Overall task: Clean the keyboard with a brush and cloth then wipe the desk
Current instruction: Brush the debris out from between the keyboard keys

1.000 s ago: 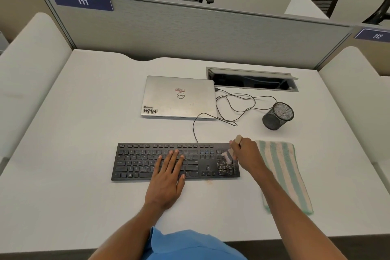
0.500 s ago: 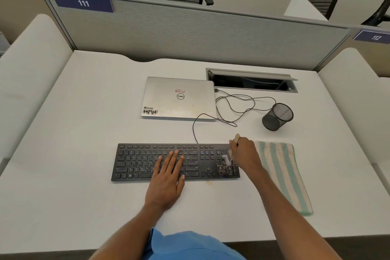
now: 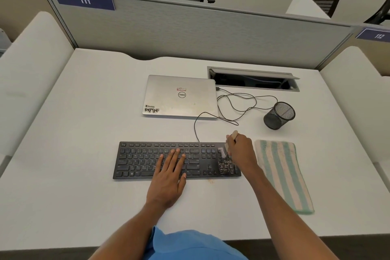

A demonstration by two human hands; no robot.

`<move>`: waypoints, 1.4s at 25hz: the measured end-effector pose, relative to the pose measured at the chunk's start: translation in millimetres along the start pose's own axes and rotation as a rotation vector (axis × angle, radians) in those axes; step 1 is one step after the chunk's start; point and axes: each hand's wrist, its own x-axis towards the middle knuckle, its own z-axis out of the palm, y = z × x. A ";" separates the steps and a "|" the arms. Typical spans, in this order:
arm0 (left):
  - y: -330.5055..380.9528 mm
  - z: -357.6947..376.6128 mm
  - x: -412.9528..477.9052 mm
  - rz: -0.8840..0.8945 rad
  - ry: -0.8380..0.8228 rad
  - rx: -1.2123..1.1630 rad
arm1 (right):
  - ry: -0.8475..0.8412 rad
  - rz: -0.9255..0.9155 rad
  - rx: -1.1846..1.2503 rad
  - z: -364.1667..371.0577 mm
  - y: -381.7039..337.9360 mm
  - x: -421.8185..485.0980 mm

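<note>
A black keyboard (image 3: pixel 143 160) lies across the middle of the white desk (image 3: pixel 73 186). Pale dust and crumbs cover its number pad at the right end. My left hand (image 3: pixel 169 172) rests flat on the keys near the middle, fingers spread. My right hand (image 3: pixel 240 151) is closed around a small brush (image 3: pixel 222 151) with a pale wooden handle, its light bristles touching the top of the number pad. A striped green and cream cloth (image 3: pixel 282 175) lies flat on the desk just right of the keyboard, untouched.
A closed silver laptop (image 3: pixel 179 96) sits behind the keyboard, with a thin black cable (image 3: pixel 236 104) looping beside it. A black mesh pen cup (image 3: pixel 278 115) stands at the right. An open cable hatch (image 3: pixel 253 81) is set into the desk before the grey partition.
My right hand has drawn the brush from the lower part of the number pad up toward its top rows. The left hand has stayed in place.
</note>
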 end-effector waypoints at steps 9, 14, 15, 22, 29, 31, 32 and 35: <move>-0.6 0.2 0.0 -0.007 -0.020 0.009 | -0.010 -0.009 -0.014 -3.7 -3.5 -6.8; -0.4 0.5 0.3 -0.015 -0.035 0.017 | 0.006 -0.079 0.070 1.4 -9.5 -8.8; -0.5 0.6 0.3 -0.013 -0.034 0.015 | -0.011 -0.077 0.052 3.0 -8.6 -10.4; -0.6 0.1 0.8 -0.005 -0.029 0.022 | -0.076 -0.055 -0.007 -13.2 -12.3 -9.6; -0.9 0.0 0.8 -0.012 -0.035 0.028 | -0.263 -0.064 0.168 -14.9 -21.7 -12.3; -0.7 -0.1 1.0 -0.010 -0.029 0.022 | -0.228 -0.040 0.128 -17.5 -14.4 -10.4; -0.5 0.1 0.7 -0.009 -0.027 0.018 | -0.213 -0.030 0.137 -18.3 -10.2 -9.2; -0.8 0.3 1.1 -0.012 -0.034 0.026 | -0.185 -0.011 0.227 -19.2 -12.7 -10.9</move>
